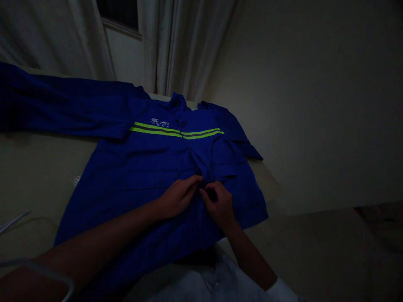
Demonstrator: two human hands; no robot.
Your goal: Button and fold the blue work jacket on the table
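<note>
A blue work jacket [151, 153] with a yellow-green and grey stripe across the chest and a white logo lies spread front up, collar away from me. Its front edges meet at the chest and part a little lower down. My left hand [180, 196] pinches the front edge at the middle of the jacket, fingers closed on the cloth. Right beside it, my right hand [219, 203] has thumb and forefinger bent together at the same front edge. Whatever small fastening lies between the fingertips is hidden in the dark.
The jacket lies on a pale table [37, 167], whose right edge is near a plain wall [315, 105]. Curtains [189, 46] hang behind. A white cable [40, 268] crosses the lower left, and a thin white item [14, 222] lies above it.
</note>
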